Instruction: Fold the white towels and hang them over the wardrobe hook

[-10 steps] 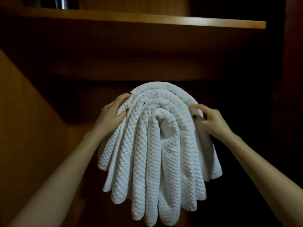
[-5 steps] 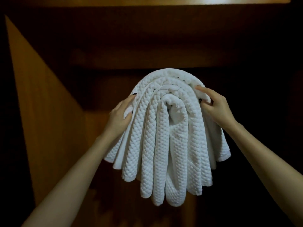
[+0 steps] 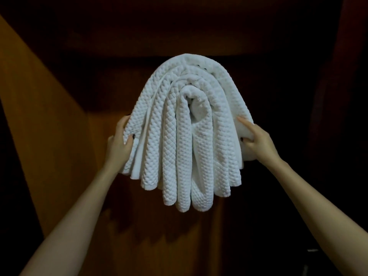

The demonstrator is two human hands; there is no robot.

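Observation:
Several folded white waffle-textured towels (image 3: 187, 136) hang draped in nested arches inside a dark wooden wardrobe. The hook under them is hidden by the cloth. My left hand (image 3: 118, 143) grips the outer layers on the bundle's left side, thumb on the front and fingers behind. My right hand (image 3: 256, 141) holds the right side, fingers curled into the outer towel with the index finger lying along it. The towel ends dangle freely below both hands.
The wardrobe's lit wooden side panel (image 3: 39, 116) slopes along the left. Its back wall (image 3: 139, 26) and right side (image 3: 338, 96) are in deep shadow. Dark space lies below the towels.
Both hands have slid down the sides of the towel bundle, from near the top of the arch to its mid-height. The view has tilted down, so the upper shelf is out of frame.

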